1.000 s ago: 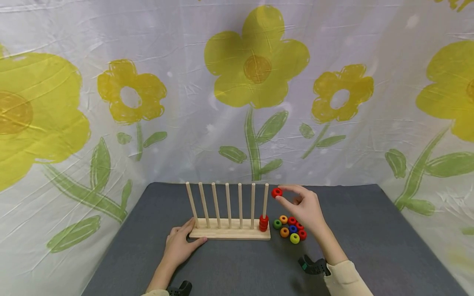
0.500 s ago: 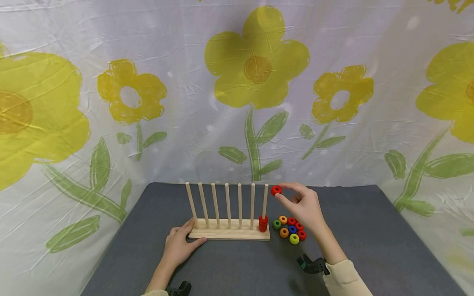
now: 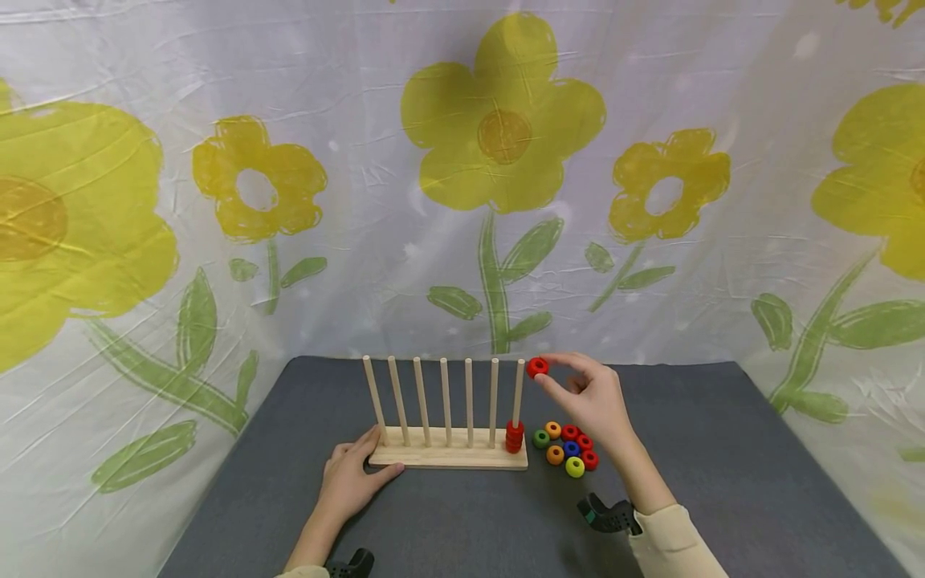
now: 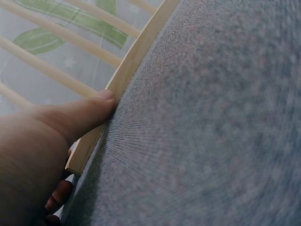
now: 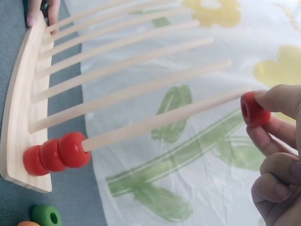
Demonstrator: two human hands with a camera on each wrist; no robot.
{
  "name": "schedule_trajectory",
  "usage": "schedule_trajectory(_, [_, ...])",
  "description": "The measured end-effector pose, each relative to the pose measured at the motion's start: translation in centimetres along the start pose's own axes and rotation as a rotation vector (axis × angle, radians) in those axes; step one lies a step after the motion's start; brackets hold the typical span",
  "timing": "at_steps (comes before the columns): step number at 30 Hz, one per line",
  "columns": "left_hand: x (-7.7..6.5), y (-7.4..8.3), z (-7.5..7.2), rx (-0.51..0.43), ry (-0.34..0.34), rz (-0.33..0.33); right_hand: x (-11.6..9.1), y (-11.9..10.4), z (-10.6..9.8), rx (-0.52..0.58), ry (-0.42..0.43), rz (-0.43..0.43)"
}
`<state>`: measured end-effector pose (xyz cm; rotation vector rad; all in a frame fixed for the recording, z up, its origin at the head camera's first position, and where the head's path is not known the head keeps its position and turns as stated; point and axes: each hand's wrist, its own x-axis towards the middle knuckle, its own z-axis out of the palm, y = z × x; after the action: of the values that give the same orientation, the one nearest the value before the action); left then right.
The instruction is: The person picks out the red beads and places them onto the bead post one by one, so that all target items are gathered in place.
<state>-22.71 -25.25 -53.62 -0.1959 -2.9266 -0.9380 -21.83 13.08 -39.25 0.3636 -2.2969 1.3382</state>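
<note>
A wooden peg rack (image 3: 448,457) with a row of several upright pegs stands on the table. My left hand (image 3: 350,482) grips its left end, the thumb (image 4: 101,101) along the front edge and the fingers round the end. Three red beads (image 5: 56,153) are stacked at the foot of the rightmost peg (image 3: 518,393). My right hand (image 3: 596,401) pinches another red bead (image 3: 537,368) between thumb and fingertips. This bead is up at the tip of that peg, its hole turned toward the peg in the right wrist view.
Right of the rack lies a loose group of beads: a green bead (image 3: 541,438), a blue bead (image 3: 571,449), a yellow bead (image 3: 575,467), orange ones and several red ones. Dark grey cloth covers the table (image 3: 448,522). A flowered curtain (image 3: 361,241) hangs behind it.
My right hand has raised the red bead slightly and brought it left, closer to the rightmost peg's top. My left hand and the rack have stayed put.
</note>
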Motion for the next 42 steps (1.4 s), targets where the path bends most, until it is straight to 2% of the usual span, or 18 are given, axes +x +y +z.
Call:
schedule_trajectory(19, [-0.2,-0.1,-0.2,-0.003,-0.001,-0.001,0.5,-1.2,0.2,-0.001,0.006,-0.011])
schedule_trajectory(24, [-0.2,0.0,-0.1,-0.002,-0.006,0.0,0.6,-1.4,0.2,0.03,0.007,-0.027])
schedule_trajectory(42, [0.1,-0.1,0.2,0.016,0.01,0.004,1.3,-1.7,0.8,0.029,-0.023,-0.049])
